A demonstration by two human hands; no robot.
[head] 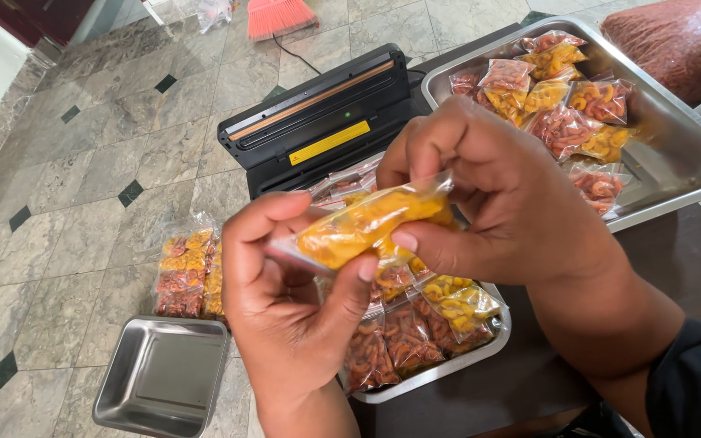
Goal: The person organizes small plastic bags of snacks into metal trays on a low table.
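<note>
Pouch (367, 225): I judge it light, soft, slippery film
Hold: its sealed ends
Left hand (290, 300): pinching one end
Right hand (488, 195): pinching the other

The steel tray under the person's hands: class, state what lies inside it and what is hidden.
Inside the steel tray lie small clear packets of orange-red and yellow curled snacks. The left hand and right hand, holding a yellow packet, cover its middle and far part.
</note>
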